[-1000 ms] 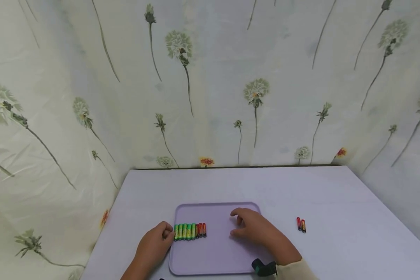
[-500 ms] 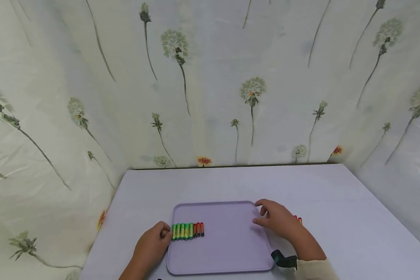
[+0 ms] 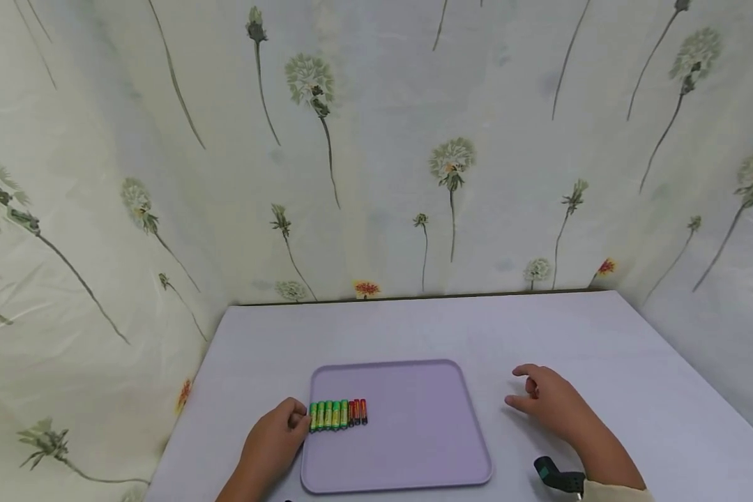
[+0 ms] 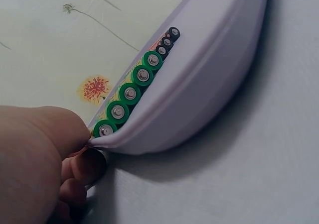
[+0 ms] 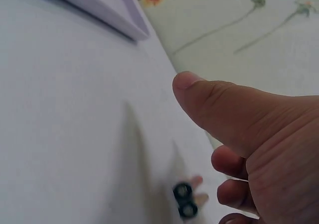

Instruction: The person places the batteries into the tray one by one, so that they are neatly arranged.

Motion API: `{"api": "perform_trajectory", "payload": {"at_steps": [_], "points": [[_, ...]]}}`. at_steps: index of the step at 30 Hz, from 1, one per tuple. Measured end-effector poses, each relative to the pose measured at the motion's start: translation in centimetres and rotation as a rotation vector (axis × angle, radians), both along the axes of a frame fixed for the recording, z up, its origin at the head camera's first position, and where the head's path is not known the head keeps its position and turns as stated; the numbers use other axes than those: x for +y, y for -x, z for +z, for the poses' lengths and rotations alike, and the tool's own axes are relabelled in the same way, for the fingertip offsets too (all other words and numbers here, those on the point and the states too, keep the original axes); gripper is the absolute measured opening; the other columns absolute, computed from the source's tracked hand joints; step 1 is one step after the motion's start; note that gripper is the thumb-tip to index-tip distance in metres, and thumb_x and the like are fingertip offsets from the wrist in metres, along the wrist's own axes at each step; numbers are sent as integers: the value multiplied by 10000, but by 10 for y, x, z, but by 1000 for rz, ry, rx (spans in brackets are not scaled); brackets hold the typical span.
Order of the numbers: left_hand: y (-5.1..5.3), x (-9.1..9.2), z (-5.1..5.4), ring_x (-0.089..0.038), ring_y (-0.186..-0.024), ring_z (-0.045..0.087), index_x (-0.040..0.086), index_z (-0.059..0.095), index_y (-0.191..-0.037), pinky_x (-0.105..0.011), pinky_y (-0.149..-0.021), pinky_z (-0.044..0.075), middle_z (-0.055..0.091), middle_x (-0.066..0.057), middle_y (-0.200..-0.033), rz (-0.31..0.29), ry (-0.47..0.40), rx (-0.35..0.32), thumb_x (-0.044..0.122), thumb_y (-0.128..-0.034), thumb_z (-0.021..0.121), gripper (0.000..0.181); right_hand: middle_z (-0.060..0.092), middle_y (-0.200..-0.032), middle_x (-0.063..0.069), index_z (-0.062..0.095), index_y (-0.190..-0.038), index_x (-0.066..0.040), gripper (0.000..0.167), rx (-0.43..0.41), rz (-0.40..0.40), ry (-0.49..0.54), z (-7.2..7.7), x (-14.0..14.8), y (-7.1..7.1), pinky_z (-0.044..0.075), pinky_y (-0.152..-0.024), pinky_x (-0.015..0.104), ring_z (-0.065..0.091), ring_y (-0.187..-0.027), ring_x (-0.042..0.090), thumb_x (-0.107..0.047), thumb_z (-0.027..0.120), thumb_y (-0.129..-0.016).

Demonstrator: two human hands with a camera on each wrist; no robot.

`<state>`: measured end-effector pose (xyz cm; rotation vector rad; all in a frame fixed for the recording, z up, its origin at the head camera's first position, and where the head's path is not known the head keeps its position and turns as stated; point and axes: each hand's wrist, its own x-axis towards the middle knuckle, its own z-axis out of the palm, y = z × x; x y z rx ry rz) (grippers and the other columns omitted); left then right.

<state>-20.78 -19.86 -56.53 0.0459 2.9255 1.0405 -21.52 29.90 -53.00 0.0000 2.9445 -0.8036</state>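
Observation:
On the lilac tray [image 3: 408, 439], several thick green batteries [image 3: 328, 416] and a few thinner red-and-black batteries [image 3: 358, 412] lie side by side in one row at the left. My left hand [image 3: 272, 440] pinches the tray's left rim beside the end green battery; in the left wrist view its thumb is on the rim and its fingers are below. To the right of the tray, my right hand [image 3: 555, 410] is held above the table, thumb and index finger apart, holding nothing. Two thin batteries [image 5: 185, 200] stand out below it in the right wrist view; the hand hides them in the head view.
The white table [image 3: 364, 335] reaches back to a curtain [image 3: 383, 174] printed with dandelions, which also hangs at both sides. A black device [image 3: 558, 476] is worn at the right wrist.
My right hand has moved right, from over the tray to the table where the two thin batteries lie. The left hand stays at the rim. The row of batteries is unchanged.

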Motion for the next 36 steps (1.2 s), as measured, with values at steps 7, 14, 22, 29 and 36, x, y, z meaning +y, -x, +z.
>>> {"api": "perform_trajectory", "payload": {"at_steps": [7, 14, 22, 29, 36], "points": [[0, -1, 3, -82, -739, 559, 188, 677, -1042, -337, -709, 443, 656, 130, -817, -8, -15, -1, 267, -986, 676, 97, 552, -918, 60, 498, -1453, 16, 855, -64, -94, -22, -9, 31, -4, 401, -664, 367, 500, -794, 214, -497, 836, -858], [0, -5, 4, -83, -746, 559, 188, 680, -1050, -340, -712, 444, 659, 128, -829, -24, -10, 8, 273, -989, 677, 105, 558, -956, 54, 429, -1506, -19, 999, -126, -110, -9, -21, 41, -15, 414, -699, 369, 518, -843, 216, -582, 852, -797], [-1, -4, 1, -95, -755, 563, 192, 675, -1063, -341, -712, 439, 660, 124, -839, -20, -35, -28, 288, -995, 668, 117, 561, -1023, 44, 466, -1498, -30, 998, -121, -80, -13, -21, 43, -19, 410, -730, 374, 516, -891, 213, -623, 840, -786], [-2, -2, -1, -97, -755, 560, 194, 670, -1055, -343, -714, 439, 654, 121, -838, -4, -18, -45, 283, -993, 669, 108, 549, -959, 33, 584, -1377, -12, 766, -64, -48, -10, -27, 48, -20, 395, -718, 373, 490, -837, 195, -514, 830, -853], [2, -4, -3, -86, -757, 566, 198, 676, -1053, -347, -721, 446, 658, 130, -836, -4, 1, -22, 273, -984, 680, 101, 543, -935, 20, 630, -1308, -45, 623, -22, -39, 3, -31, 48, -22, 387, -719, 372, 484, -827, 188, -469, 808, -888]]}}
